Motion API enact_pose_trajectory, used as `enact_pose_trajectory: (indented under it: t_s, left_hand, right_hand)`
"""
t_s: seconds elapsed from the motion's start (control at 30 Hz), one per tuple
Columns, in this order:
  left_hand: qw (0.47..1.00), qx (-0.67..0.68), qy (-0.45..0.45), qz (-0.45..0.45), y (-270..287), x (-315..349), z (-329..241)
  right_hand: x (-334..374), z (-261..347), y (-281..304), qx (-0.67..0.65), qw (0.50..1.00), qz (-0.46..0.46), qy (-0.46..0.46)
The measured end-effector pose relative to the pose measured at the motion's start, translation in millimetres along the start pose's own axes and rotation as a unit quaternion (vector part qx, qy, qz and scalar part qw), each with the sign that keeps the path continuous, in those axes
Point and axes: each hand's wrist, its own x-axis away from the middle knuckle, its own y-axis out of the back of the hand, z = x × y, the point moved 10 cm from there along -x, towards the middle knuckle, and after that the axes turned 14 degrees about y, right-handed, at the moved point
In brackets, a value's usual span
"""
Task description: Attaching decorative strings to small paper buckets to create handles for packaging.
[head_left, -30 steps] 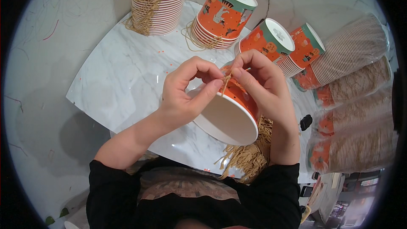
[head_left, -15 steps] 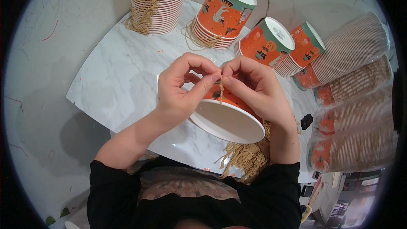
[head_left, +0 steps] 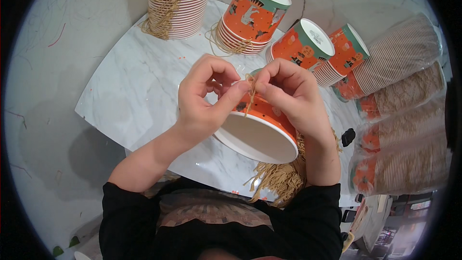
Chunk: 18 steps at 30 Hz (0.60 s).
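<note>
An orange paper bucket (head_left: 269, 114) with a white rim lies tilted between my hands, its open mouth facing me. Tan twine (head_left: 250, 97) runs up its side, knotted, with a small loop standing above my fingertips. My left hand (head_left: 208, 91) pinches the twine between thumb and forefinger. From the other side, my right hand (head_left: 288, 91) pinches the same twine close to the knot. The bucket's far end is mostly hidden behind my hands. A bundle of cut tan twine (head_left: 281, 178) lies at the table edge beside my right forearm.
On the white marbled table (head_left: 130, 82) a tall stack of buckets (head_left: 195, 7) stands at the back left, twine draped over it. Upside-down orange buckets (head_left: 252, 14) stand farther right. Several plastic-wrapped bucket stacks (head_left: 399, 58) lie along the right. A small black object (head_left: 348, 137) is near my right forearm.
The twine at my fingertips now shows a small loop above the knot, and its lower end has swung left. My right fingers have shifted slightly right and up; the bucket has tilted a little.
</note>
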Motion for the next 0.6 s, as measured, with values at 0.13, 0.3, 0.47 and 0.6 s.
enact_pose_trajectory:
  t_s: [0.13, 0.3, 0.47, 0.6]
  left_hand:
    - [0.981, 0.03, 0.129, 0.142, -18, -1, 23]
    - [0.972, 0.037, 0.158, 0.167, -23, 1, 31]
    - [0.951, 0.109, 0.231, 0.172, -25, 3, 42]
    - [0.939, 0.15, 0.267, 0.159, -24, 3, 44]
  right_hand:
    - [-1, 0, 4, -0.01, 1.0, -0.021, -0.002]
    - [-2, 0, 5, -0.017, 0.999, -0.032, 0.014]
    - [-2, 4, 8, -0.019, 0.999, -0.038, 0.027]
    - [-5, 18, 21, -0.024, 0.997, -0.037, 0.071]
